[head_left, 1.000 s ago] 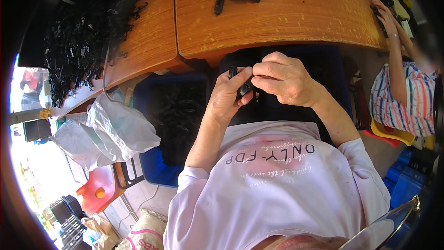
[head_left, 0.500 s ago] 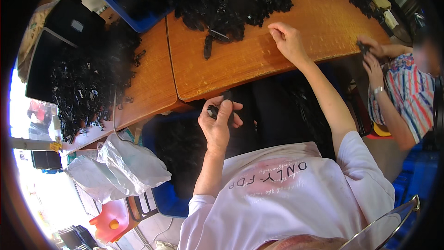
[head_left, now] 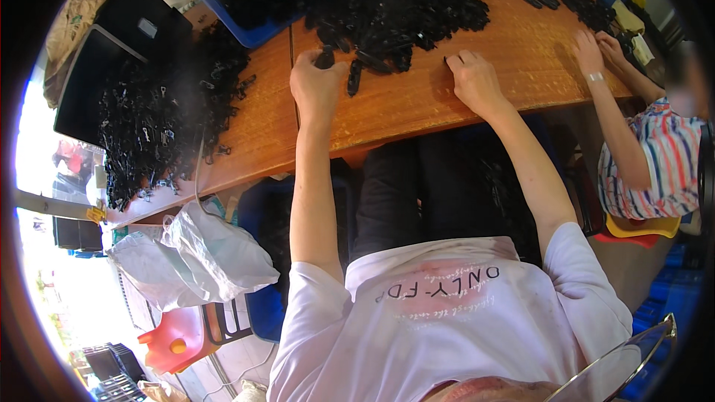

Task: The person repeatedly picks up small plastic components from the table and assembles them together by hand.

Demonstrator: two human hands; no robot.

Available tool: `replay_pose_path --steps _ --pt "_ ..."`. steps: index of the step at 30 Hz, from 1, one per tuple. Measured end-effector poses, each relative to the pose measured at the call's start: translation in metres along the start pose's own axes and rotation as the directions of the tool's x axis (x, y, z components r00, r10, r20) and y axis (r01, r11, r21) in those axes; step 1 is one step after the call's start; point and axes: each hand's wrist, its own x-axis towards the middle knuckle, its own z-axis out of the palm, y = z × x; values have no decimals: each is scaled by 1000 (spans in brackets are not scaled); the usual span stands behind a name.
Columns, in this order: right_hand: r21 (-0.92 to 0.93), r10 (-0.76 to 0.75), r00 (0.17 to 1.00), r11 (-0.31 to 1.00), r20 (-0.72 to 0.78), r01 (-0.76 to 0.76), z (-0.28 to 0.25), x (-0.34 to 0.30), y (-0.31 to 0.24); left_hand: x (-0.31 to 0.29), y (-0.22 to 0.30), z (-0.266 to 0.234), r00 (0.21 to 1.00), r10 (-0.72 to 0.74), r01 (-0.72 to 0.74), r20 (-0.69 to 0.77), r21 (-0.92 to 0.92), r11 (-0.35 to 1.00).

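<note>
Both hands are up on the wooden bench (head_left: 417, 104) rn. Left hand (head_left: 316, 82) has its grip pinched round a small black plastic part (head_left: 325, 56), right at the near edge of the big black parts pile (head_left: 387, 7). Right hand (head_left: 473, 82) lies knuckles up w/ fingertips on the wood just beside the pile; can't tell if its grip has anything. Second pile (head_left: 160, 119) sits further left. Another person's hands (head_left: 596, 48) work far right.
</note>
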Motion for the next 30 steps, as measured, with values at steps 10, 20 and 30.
replay_pose_path --steps 10,20,30 --pt "244 -22 975 967 -221 77 -45 -66 -38 -41 17 19 911 0 -219 412 485 847" --pt "468 32 924 869 -380 163 -58 -85 -93 -116 17 -9 821 -221 436 526 -329 838" --pt "756 75 951 627 -300 189 -78 -66 -149 -157 -1 -19 723 -163 659 671 -601 452"
